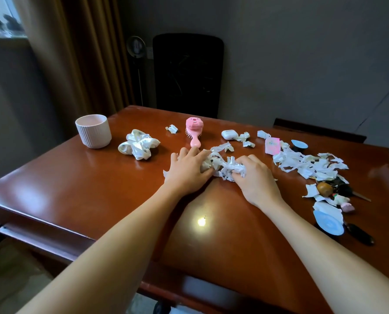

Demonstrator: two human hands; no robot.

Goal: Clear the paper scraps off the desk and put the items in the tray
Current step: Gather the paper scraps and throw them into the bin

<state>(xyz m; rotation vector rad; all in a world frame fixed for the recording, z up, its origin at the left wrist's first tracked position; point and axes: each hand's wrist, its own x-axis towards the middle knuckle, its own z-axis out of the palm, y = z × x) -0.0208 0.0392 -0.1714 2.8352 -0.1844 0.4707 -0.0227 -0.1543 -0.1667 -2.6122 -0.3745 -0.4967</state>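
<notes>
- Fingers (194,152) curled: left hand (186,173) and right hand (257,180) gripping scraps (223,168), bunched between both palms.
- Lying on desk (98,189), just before brush (194,132).

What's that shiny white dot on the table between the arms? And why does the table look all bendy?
Head view: the dot is glare, a bright reflection on the glossy desk; head view: the wide-angle lens bows the desk's edges; head view: the far chair sits dim and shadowy.
</notes>
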